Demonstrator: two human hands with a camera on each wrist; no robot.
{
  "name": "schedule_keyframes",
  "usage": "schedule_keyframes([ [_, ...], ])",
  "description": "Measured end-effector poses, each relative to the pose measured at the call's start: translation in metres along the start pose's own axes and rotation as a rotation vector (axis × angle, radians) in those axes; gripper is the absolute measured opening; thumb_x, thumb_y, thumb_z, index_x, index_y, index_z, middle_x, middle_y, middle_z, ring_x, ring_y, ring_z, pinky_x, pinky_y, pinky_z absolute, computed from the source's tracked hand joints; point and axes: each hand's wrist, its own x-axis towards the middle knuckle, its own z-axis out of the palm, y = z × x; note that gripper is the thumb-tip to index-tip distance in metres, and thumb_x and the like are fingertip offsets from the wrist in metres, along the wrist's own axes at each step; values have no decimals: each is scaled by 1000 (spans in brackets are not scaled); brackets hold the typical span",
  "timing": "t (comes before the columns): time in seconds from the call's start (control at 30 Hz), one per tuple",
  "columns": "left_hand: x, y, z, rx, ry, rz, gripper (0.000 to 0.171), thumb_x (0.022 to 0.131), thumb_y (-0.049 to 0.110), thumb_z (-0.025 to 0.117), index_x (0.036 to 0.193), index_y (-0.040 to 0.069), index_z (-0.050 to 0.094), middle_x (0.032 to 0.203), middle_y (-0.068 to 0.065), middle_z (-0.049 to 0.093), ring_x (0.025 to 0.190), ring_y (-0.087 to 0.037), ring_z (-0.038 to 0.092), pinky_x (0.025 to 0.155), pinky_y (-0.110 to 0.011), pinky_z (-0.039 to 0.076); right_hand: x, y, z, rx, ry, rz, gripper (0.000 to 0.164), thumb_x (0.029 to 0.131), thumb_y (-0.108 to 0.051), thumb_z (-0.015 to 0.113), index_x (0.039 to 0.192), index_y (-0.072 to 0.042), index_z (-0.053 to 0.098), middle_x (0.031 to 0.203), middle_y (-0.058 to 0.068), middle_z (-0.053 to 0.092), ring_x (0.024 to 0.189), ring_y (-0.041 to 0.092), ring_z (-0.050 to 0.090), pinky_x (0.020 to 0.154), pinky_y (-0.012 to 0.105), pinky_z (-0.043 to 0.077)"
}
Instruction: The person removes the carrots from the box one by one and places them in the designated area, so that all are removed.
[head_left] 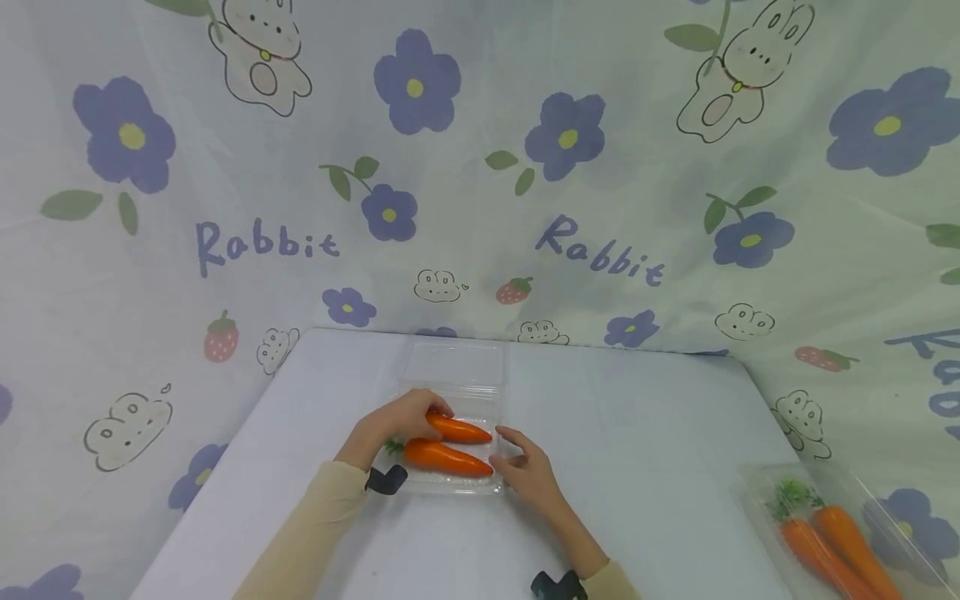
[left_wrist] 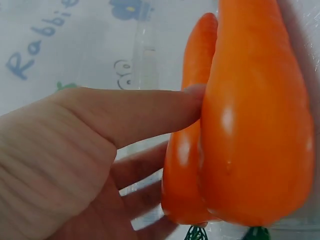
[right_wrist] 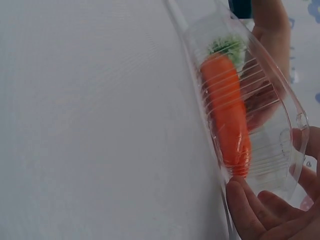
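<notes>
Two orange carrots with green tops lie side by side in a clear plastic box (head_left: 465, 490), its lid folded back. My left hand (head_left: 408, 417) holds the thick end of the far carrot (head_left: 461, 430). In the left wrist view, the thumb lies between that carrot (left_wrist: 182, 155) and the near carrot (left_wrist: 257, 125), with the other fingers beyond. At the box's right end, my right hand (head_left: 531, 475) holds the rim, fingers spread apart near the carrot tips. Through the clear wall, the right wrist view shows the near carrot (right_wrist: 227, 105).
Another clear plastic box (head_left: 757, 508) stands at the lower right, holding two carrots (head_left: 847, 542) with green tops. The white table (head_left: 630, 433) is backed and flanked by a cloth (head_left: 480, 183) printed with flowers and rabbits.
</notes>
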Motion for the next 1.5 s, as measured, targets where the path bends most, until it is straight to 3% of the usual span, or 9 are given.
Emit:
schedule_keyframes([
  [0.27,-1,-8,-1,-13,-41,-27,35,77,5,81,106,22,69,105,0,61,90,-19,55,88,-38,51,1,0,-1,29,-13,-25,53,92,-28,68,140,-13,52,138,17,51,81,18,64,68,26,56],
  [0.73,-3,-12,-3,-33,-45,12,33,77,10,82,102,27,69,101,1,59,87,-20,55,84,-36,52,0,1,0,46,-9,-4,52,92,-26,68,140,-12,52,139,17,50,83,19,65,69,26,56],
  [1.0,-7,-8,-9,-78,-11,54,33,77,8,82,102,26,70,100,2,60,87,-20,57,83,-35,52,-12,-37,-6,51,-27,-3,48,94,-11,64,139,-2,50,139,26,48,84,33,65,71,39,58],
  [1.17,-9,-9,-14,-97,25,95,32,77,8,82,102,25,69,98,3,60,86,-20,57,80,-34,52,-18,-50,-8,47,-22,-3,47,94,-11,63,138,-1,51,138,27,48,85,35,65,70,37,58],
  [1.4,-13,-13,-23,-105,123,168,35,77,9,82,107,22,69,98,4,61,87,-19,57,81,-33,51,-1,-2,4,44,8,-2,51,93,-27,67,140,-13,53,140,15,50,81,18,65,68,25,56],
  [1.5,-18,-11,-27,-124,161,171,36,77,8,82,109,20,69,99,3,61,89,-19,56,82,-34,52,-2,-2,4,20,14,7,51,93,-29,67,140,-15,53,139,12,51,83,17,64,69,24,56],
])
